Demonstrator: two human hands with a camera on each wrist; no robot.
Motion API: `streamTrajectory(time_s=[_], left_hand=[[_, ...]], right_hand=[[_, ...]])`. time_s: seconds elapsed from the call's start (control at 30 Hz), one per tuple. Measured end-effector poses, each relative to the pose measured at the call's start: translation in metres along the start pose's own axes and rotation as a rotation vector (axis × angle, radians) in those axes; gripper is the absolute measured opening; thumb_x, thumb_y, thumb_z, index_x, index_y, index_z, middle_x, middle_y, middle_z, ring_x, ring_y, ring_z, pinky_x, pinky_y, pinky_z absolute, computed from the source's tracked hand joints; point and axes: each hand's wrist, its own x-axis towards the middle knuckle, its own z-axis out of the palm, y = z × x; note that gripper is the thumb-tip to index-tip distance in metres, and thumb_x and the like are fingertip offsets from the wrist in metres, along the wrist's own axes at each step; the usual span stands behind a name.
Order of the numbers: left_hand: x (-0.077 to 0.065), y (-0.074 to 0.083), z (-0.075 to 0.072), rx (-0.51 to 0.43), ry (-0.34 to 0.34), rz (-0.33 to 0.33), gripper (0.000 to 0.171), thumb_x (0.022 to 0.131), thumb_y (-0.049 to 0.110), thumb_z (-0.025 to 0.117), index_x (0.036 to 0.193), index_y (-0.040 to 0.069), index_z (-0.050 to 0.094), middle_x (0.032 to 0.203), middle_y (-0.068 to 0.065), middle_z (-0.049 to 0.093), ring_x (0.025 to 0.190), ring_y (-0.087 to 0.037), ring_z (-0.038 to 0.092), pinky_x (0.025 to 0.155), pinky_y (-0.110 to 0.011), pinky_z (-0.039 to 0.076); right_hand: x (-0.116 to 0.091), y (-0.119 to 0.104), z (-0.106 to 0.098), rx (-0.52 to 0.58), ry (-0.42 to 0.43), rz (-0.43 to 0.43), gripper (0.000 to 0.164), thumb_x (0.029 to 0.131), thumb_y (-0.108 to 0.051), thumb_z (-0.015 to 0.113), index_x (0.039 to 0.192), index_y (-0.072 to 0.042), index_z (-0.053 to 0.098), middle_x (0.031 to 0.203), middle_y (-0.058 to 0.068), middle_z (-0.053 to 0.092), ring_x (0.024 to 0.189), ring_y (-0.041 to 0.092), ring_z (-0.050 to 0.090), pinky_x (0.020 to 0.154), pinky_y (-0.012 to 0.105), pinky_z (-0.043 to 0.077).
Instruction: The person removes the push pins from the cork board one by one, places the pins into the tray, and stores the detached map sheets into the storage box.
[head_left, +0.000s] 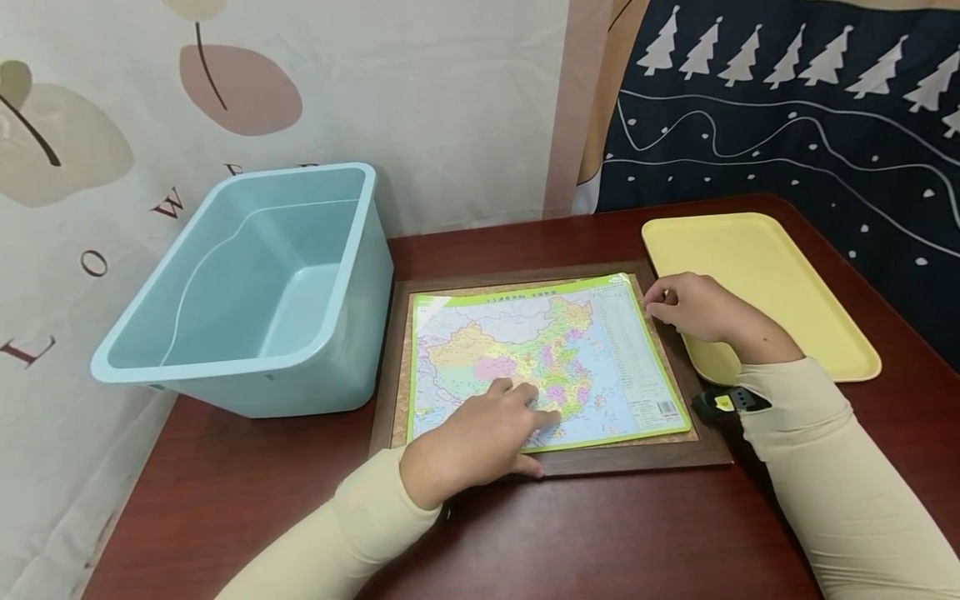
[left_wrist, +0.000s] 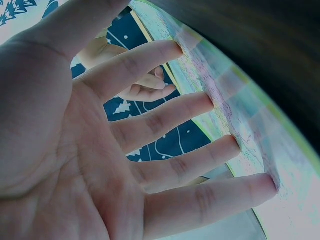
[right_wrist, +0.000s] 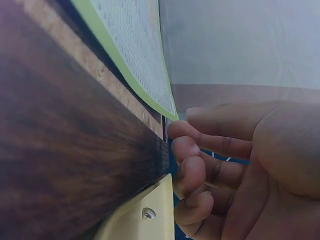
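Note:
A map sheet with a green border (head_left: 465,325) lies on a cork board in a dark wooden frame (head_left: 637,458). My left hand (head_left: 483,429) rests on its lower middle, fingers spread; the left wrist view shows the fingertips touching the glossy map (left_wrist: 220,100). At the map's upper right edge is my right hand (head_left: 705,312), its thumb and forefinger brought close together beside the map's corner (right_wrist: 155,97). In the right wrist view, the other fingers (right_wrist: 192,175) are curled. Whether something small is between thumb and forefinger cannot be made out.
A deep light-blue tub (head_left: 352,333) stands left of the board. To the right lies a yellow tray (head_left: 780,292), partly behind the right hand and sleeve. A small shiny round spot (right_wrist: 149,213) shows at the tray. Cloth hangings (head_left: 450,108) stand behind the dark red table (head_left: 600,533).

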Motion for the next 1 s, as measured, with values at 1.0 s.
streamTrajectory(time_s=[1.0], left_hand=[[0.0005, -0.0003, 0.0008, 0.006, -0.008, -0.009, 0.063, 0.080, 0.053, 0.077, 0.137, 0.030, 0.063, 0.132, -0.005, 0.059, 0.115, -0.029, 0.057, 0.072, -0.037, 0.059]], right_hand=[[0.0009, 0.0019, 0.0025, 0.007, -0.081, -0.012, 0.032, 0.101, -0.014, 0.055, 0.127, 0.003, 0.062, 0.097, 0.015, 0.066, 0.076, 0.022, 0.062, 0.065, 0.033, 0.053]])
